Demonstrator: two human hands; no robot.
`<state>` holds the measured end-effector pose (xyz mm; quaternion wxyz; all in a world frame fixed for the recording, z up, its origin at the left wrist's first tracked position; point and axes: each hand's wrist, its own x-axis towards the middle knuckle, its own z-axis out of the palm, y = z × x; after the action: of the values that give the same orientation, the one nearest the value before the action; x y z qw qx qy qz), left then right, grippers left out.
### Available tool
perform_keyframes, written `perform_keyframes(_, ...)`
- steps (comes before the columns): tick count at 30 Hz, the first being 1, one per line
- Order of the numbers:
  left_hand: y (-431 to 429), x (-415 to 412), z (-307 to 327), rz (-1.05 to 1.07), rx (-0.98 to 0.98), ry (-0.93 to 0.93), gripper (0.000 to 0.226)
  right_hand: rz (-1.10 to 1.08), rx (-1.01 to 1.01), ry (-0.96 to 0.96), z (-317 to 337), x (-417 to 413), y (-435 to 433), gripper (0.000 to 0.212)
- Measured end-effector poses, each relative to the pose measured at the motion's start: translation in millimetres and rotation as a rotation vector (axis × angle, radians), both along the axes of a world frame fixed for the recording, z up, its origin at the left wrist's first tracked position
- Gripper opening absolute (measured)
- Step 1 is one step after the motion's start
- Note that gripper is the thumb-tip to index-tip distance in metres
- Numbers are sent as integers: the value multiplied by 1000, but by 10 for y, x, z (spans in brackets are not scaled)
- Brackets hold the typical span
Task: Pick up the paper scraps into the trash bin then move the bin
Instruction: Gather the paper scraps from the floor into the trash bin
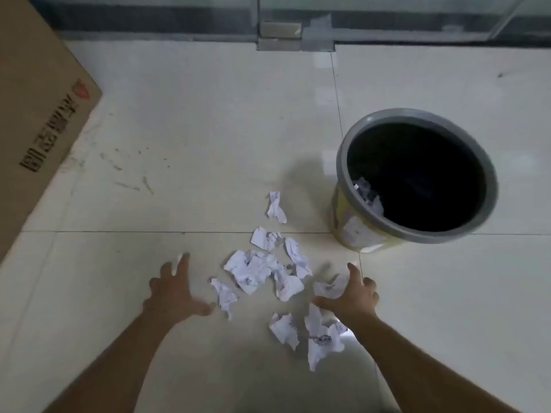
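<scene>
Several crumpled white paper scraps lie scattered on the pale tiled floor. A round trash bin with a grey rim and yellowish wall stands to the upper right of them, with some paper visible inside against its near wall. My left hand hovers open, fingers spread, just left of the pile, holding nothing. My right hand is on the right side of the pile, fingers spread, with one crumpled scrap lying against its palm side. I cannot tell whether that scrap is gripped.
A large brown cardboard box with printed characters leans along the left. A glass wall with a metal base fitting runs across the far edge. Scuff marks stain the floor near the box.
</scene>
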<state>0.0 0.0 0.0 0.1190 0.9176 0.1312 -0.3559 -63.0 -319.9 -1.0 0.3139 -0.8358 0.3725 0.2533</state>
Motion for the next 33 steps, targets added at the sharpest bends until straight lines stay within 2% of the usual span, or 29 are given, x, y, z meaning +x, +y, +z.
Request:
perform_keyframes(4,-78,161,-384,-35,31,8,149,17,8,-31,-412,61,-19,120)
perform_keyframes(7,-380,117,-491,-216,-47,-47,149,122,19,-77,-532,101,133,119)
perform_keyframes(13,-875,138,-558,-399,-215,-63,142,332,48,-123,-563,334,464,121)
perform_keyframes(15,-1019,90,-634,-430,-238,-52,124,369,70,-137,-593,360,567,112)
perform_keyframes(18,-1185,4,-777,-319,-351,-58,71,402,92,-141,-631,329,669,89)
perform_keyframes(20,-1235,-40,-817,-247,-412,-38,53,358,123,-136,-618,300,675,76)
perform_keyframes(24,-1262,-50,-674,-158,-518,-84,66,308,140,-212,-487,299,627,52)
perform_keyframes(28,-1233,61,-357,-166,-537,-179,76,302,139,-341,-242,420,640,37)
perform_keyframes(31,-1166,340,39,-210,-500,-349,64,346,136,-491,115,739,715,33)
perform_keyframes(33,-1173,603,522,-224,-487,-497,51,398,108,-570,523,1041,721,33)
